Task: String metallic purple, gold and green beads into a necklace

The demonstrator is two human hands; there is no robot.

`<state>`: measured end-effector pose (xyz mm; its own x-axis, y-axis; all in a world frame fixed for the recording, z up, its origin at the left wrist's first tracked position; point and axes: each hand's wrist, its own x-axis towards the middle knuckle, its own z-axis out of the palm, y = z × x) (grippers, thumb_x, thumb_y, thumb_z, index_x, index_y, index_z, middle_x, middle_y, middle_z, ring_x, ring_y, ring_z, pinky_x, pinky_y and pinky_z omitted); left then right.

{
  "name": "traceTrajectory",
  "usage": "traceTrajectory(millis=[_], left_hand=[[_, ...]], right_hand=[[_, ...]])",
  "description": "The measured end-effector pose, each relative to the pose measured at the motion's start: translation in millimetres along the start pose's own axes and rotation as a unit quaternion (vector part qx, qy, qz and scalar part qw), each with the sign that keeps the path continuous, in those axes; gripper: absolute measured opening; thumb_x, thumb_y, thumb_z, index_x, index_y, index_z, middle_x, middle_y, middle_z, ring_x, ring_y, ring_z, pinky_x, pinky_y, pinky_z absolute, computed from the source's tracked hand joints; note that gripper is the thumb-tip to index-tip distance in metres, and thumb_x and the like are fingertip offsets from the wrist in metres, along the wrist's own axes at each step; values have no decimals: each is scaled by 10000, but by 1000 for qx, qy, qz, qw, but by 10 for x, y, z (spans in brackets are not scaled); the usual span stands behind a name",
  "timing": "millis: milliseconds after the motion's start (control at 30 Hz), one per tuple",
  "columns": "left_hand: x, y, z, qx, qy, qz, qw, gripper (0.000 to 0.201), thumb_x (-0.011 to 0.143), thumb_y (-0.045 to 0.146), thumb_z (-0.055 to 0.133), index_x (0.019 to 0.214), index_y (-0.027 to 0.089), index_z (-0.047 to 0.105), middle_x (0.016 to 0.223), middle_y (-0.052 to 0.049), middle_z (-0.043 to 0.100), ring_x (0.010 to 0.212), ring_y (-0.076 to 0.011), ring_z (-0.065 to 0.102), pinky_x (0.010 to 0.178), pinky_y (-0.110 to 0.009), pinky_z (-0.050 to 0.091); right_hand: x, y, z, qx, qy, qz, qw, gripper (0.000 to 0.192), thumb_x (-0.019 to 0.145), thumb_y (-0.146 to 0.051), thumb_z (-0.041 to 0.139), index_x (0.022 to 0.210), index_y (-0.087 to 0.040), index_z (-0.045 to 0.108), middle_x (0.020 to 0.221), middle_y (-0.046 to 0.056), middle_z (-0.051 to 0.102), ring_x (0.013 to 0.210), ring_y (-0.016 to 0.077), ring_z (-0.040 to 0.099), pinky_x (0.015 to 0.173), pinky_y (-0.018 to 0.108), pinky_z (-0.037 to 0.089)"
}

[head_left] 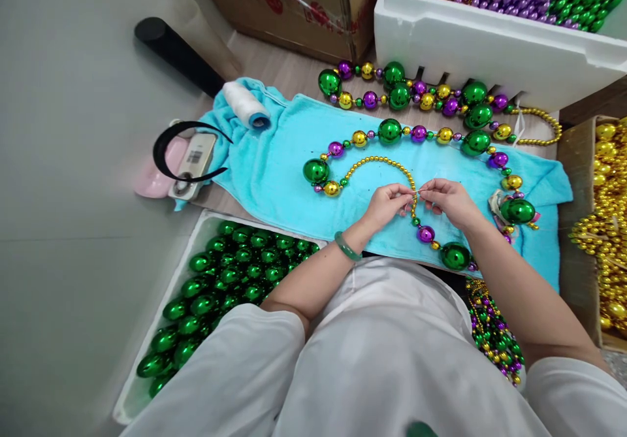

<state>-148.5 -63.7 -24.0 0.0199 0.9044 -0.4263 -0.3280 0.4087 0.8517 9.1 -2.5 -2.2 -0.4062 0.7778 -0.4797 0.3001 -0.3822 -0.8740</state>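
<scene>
Gold beads [379,159] bridge this seemingly fully strung garland [390,131], while left hand [385,206] and right hand [449,200], nearly touching, pinch thread [422,191] not yet visibly tied.

The bead strand [390,131] has a smooth, mirror-gloss surface of metallic appearance. The towel [289,162] is matt, napped cloth; the worktop [264,55] shows a wood-grain finish; the foam box [470,51] is dull-surfaced; the carton [298,25] is matt cardboard. The spool [243,102] carries matt thread, and the bangle [347,247] is smooth, polished and stone-like.
</scene>
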Motion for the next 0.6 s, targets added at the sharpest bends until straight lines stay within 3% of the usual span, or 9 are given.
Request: traceTrajectory(millis=[167,300,467,600], left_hand=[[13,-17,17,12,2,-9,1000,74,794,115,601,858,110,637,648,9,634,552,-75,598,507,-184,465],[3,-6,11,29,0,-15,999,86,770,119,651,852,96,643,649,0,637,548,-70,587,523,-186,468],[-9,22,0,28,-22,-28,999,76,775,119,649,840,86,632,652,-11,633,544,-64,575,524,-186,460],[-9,25,0,11,-46,-49,998,60,790,131,627,828,102,591,643,-12,632,551,-70,584,508,-173,436]], right_hand=[[-31,10,40,-30,16,-9,999,268,631,-374,712,775,-169,617,587,-11,564,508,92,463,433,214,309],[-92,57,89,-84,48,-62,993,240,675,-373,671,796,-170,629,657,-4,602,552,104,498,524,239,382],[-186,89,148,-218,102,-152,959,148,772,-313,599,820,-187,660,768,14,661,689,137,552,680,268,428],[-231,91,160,-271,107,-179,940,131,824,-291,575,842,-194,660,801,28,668,701,147,564,684,271,437]])
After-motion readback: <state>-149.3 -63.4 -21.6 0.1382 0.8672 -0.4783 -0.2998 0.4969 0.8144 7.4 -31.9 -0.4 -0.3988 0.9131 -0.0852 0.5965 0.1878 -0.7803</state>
